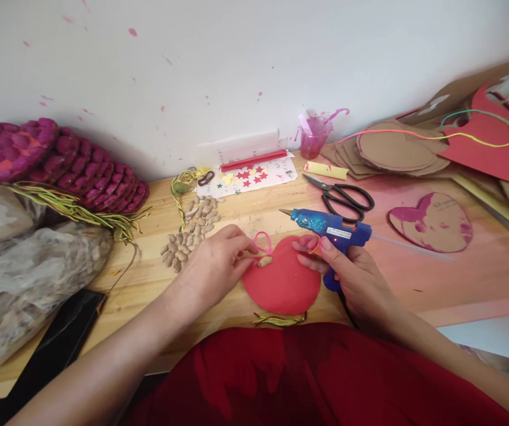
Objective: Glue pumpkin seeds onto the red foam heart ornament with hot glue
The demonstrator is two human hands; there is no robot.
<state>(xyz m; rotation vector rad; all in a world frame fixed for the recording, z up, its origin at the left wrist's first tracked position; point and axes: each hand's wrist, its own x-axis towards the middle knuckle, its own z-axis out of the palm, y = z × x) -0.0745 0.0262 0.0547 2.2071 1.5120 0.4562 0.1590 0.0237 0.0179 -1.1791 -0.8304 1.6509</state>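
A red heart-shaped piece [283, 287] lies flat on the table in front of me, a pink loop [263, 241] at its upper edge. At its upper left, the fingers of my left hand [219, 257] are pinched at a peanut [265, 260] on or just over the red surface. My right hand [361, 278] grips a blue hot glue gun [325, 226] above the right edge of the heart. Its nozzle points left, and a small red light glows on its side. Loose peanuts [199, 219] lie in piles left of the heart.
Black-handled scissors [347, 198] lie behind the glue gun. Stacked magenta peanut-covered pieces [81, 160] and a plastic bag [36, 290] stand left. A paint cup [314, 136], cardboard shapes [396, 148] and a paint-stained cardboard heart [432, 222] are right. Paper stars [245, 176] lie at the back.
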